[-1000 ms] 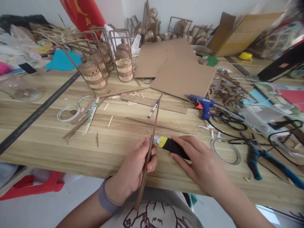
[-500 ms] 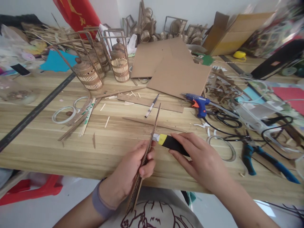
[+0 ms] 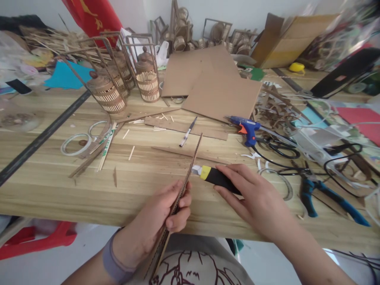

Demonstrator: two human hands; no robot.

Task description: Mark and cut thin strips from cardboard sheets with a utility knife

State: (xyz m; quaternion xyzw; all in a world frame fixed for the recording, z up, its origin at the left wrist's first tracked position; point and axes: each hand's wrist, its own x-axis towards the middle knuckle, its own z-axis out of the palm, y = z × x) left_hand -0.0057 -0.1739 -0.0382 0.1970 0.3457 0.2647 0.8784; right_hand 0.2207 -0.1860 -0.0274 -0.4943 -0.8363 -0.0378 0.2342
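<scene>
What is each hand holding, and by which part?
The left hand holds a cardboard piece by its middle stretch; the right hand holds a utility knife by its black handle.

You have a single view, worn on your head, looking forward and steeply down past your shirt front (image 3: 198, 267) and over the wooden surface (image 3: 97, 198) to the pale wall (image 3: 249, 10) behind it. Your left grip (image 3: 169, 208) and right grip (image 3: 255, 198) sit close to the lens, in the lower middle of the frame — your forearms run in from the bottom edge and lower right — while the wall stands farthest off, along the top. The view takes in the surface's near edge, which slopes lower toward the right, plus some floor (image 3: 89, 245) below.
</scene>
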